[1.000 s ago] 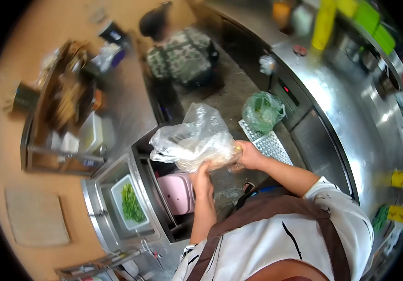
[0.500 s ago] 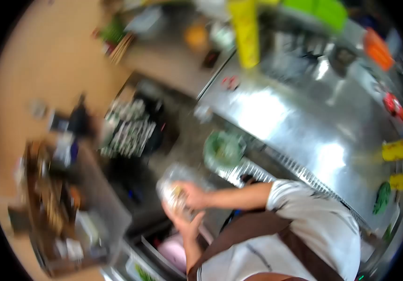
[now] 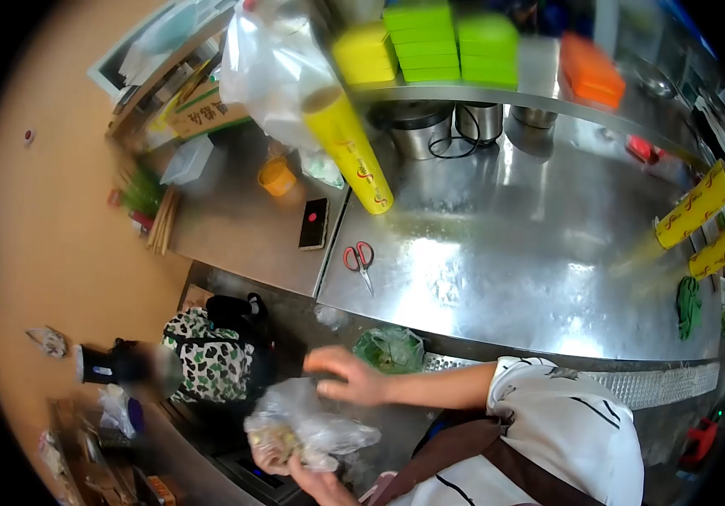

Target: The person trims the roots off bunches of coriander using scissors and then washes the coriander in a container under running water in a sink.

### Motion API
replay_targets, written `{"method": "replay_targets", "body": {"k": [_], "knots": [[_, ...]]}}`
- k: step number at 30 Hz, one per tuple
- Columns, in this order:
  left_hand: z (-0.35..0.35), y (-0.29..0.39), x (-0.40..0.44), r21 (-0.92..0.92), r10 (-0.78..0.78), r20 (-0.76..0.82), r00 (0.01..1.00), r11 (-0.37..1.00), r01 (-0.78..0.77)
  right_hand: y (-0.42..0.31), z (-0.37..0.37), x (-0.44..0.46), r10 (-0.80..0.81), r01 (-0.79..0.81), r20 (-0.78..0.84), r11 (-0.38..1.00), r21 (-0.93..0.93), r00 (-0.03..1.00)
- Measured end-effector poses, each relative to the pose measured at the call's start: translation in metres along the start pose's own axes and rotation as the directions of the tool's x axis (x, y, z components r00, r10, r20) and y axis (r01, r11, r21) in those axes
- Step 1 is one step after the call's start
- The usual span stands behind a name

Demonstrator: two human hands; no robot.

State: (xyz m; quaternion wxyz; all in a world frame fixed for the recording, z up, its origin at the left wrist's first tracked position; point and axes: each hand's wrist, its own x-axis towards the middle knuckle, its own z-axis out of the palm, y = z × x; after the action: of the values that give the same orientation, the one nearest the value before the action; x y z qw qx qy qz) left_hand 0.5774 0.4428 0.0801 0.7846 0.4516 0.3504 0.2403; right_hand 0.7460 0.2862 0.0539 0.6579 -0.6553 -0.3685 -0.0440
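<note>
A clear plastic bag (image 3: 316, 426) with pale brownish contents in its lower part is held low in front of me. My left hand (image 3: 316, 482) grips it from below, fingers around the filled end and thumb on the near side. Just above the bag's loose upper part is my right hand (image 3: 350, 377), its fingers stretched out and apart. Whether it touches the plastic, I cannot tell. Beyond my right hand, a green plastic-lined bin (image 3: 389, 350) stands below the counter edge.
Red-handled scissors (image 3: 364, 266), a phone (image 3: 313, 224) and a yellow roll (image 3: 350, 152) lie on the steel counter (image 3: 497, 278). Green boxes (image 3: 421, 42) line the shelf above. A patterned bag (image 3: 210, 358) sits at left, with a cluttered box (image 3: 84, 447) below it.
My view has swung up toward the counter and shelf. Both hands were together around the plastic bag; my right hand has come away from the filled end, and the bag's upper part is spread loose.
</note>
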Motion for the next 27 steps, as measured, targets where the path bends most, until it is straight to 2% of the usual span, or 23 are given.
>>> {"method": "replay_targets", "body": {"k": [1, 2, 3, 4, 5, 6, 7, 8, 9, 10, 11, 12, 13, 15, 16, 18, 19, 20, 22, 23, 24, 26, 27], "knots": [[0.003, 0.008, 0.004, 0.004, -0.034, 0.1, 0.994, 0.999, 0.034, 0.009, 0.002, 0.0, 0.189, -0.185, -0.06, 0.98, 0.07, 0.98], [0.007, 0.016, 0.006, 0.019, -0.074, 0.186, 0.98, 0.997, 0.072, 0.013, 0.009, -0.008, 0.631, -0.642, 0.235, 0.557, 0.526, 0.74], [0.024, 0.021, 0.004, -0.171, -0.146, 0.219, 0.965, 0.968, 0.185, 0.011, 0.018, -0.015, 0.665, -0.714, 0.397, 0.303, 0.631, 0.632], [0.032, 0.015, 0.004, -0.131, -0.151, 0.073, 0.986, 0.978, 0.159, 0.007, 0.033, -0.024, 0.632, -0.751, 0.58, 0.003, 0.661, 0.514], [0.041, 0.001, 0.004, 0.081, 0.122, 0.132, 0.984, 0.988, -0.133, 0.007, 0.053, -0.037, 0.55, -0.666, 0.511, 0.115, 0.737, 0.66], [0.03, -0.009, 0.011, 0.762, 0.351, 0.317, 0.881, 0.459, -0.457, -0.014, 0.055, -0.033, 0.406, -0.544, 0.609, -0.275, 0.792, 0.682], [0.02, -0.034, 0.018, 0.815, 0.489, 0.286, 0.824, 0.328, -0.477, -0.018, 0.064, -0.036, 0.473, -0.542, 0.593, -0.256, 0.801, 0.652], [0.01, -0.046, 0.016, 0.789, 0.55, 0.436, 0.712, 0.147, -0.597, -0.009, 0.074, -0.047, 0.521, -0.653, 0.639, -0.19, 0.733, 0.566], [0.001, -0.062, 0.011, 0.826, 0.514, 0.37, 0.774, 0.199, -0.527, -0.015, 0.069, -0.045, 0.582, -0.741, 0.634, -0.079, 0.667, 0.508], [0.01, -0.067, 0.005, 0.821, 0.402, 0.341, 0.85, 0.312, -0.478, -0.013, 0.064, -0.038, 0.683, -0.77, 0.588, -0.059, 0.636, 0.433], [0.013, -0.07, -0.013, 0.72, 0.2, 0.114, 0.973, 0.658, -0.22, -0.023, 0.073, -0.057, 0.812, -0.76, 0.383, 0.11, 0.64, 0.44], [0.015, -0.073, -0.006, 0.636, 0.022, 0.169, 0.985, 0.761, -0.126, -0.011, 0.077, -0.061, 0.835, -0.772, 0.284, 0.235, 0.59, 0.471], [0.001, -0.088, -0.017, 0.867, 0.184, 0.438, 0.88, 0.172, -0.467, -0.003, 0.077, -0.08, 0.825, -0.829, 0.303, 0.309, 0.466, 0.478], [-0.009, -0.105, -0.036, 0.905, -0.093, 0.333, 0.938, 0.312, -0.29, 0.031, 0.069, -0.1, 0.811, -0.858, 0.282, 0.475, 0.194, 0.513], [-0.008, -0.103, -0.043, 0.932, -0.145, 0.35, 0.926, 0.156, -0.328, 0.045, 0.064, -0.109, 0.792, -0.82, 0.232, 0.569, 0.052, 0.565], [-0.027, -0.112, -0.052, 0.907, -0.196, 0.219, 0.956, 0.402, -0.125, 0.076, 0.052, -0.125, 0.79, -0.821, 0.242, 0.569, 0.05, 0.563], [-0.037, -0.116, -0.055, 0.859, -0.184, 0.095, 0.978, 0.512, 0.013, 0.091, 0.043, -0.123, 0.733, -0.746, 0.182, 0.666, 0.008, 0.656], [-0.054, -0.121, -0.06, 0.857, -0.172, 0.062, 0.983, 0.514, 0.036, 0.107, 0.036, -0.12, 0.658, -0.659, 0.132, 0.751, -0.04, 0.742], [-0.088, -0.131, -0.069, 0.834, -0.132, -0.096, 0.987, 0.53, 0.152, 0.167, 0.035, -0.135, 0.572, -0.561, 0.05, 0.816, -0.14, 0.819], [-0.1, -0.129, -0.072, 0.826, -0.112, -0.137, 0.984, 0.535, 0.176, 0.197, 0.038, -0.136, 0.533, -0.481, 0.095, 0.815, -0.322, 0.841], [-0.114, -0.126, -0.08, 0.856, -0.126, -0.189, 0.974, 0.465, 0.227, 0.223, 0.044, -0.138, 0.491, -0.367, 0.159, 0.796, -0.482, 0.856], [-0.125, -0.124, -0.101, 0.858, -0.075, -0.358, 0.931, 0.368, 0.36, 0.277, 0.068, -0.147, 0.691, -0.167, 0.209, 0.436, -0.884, 0.692], [-0.135, -0.13, -0.117, 0.887, -0.015, -0.37, 0.929, 0.292, 0.358, 0.291, 0.074, -0.144, 0.741, -0.102, 0.284, 0.428, -0.898, 0.609]]}}
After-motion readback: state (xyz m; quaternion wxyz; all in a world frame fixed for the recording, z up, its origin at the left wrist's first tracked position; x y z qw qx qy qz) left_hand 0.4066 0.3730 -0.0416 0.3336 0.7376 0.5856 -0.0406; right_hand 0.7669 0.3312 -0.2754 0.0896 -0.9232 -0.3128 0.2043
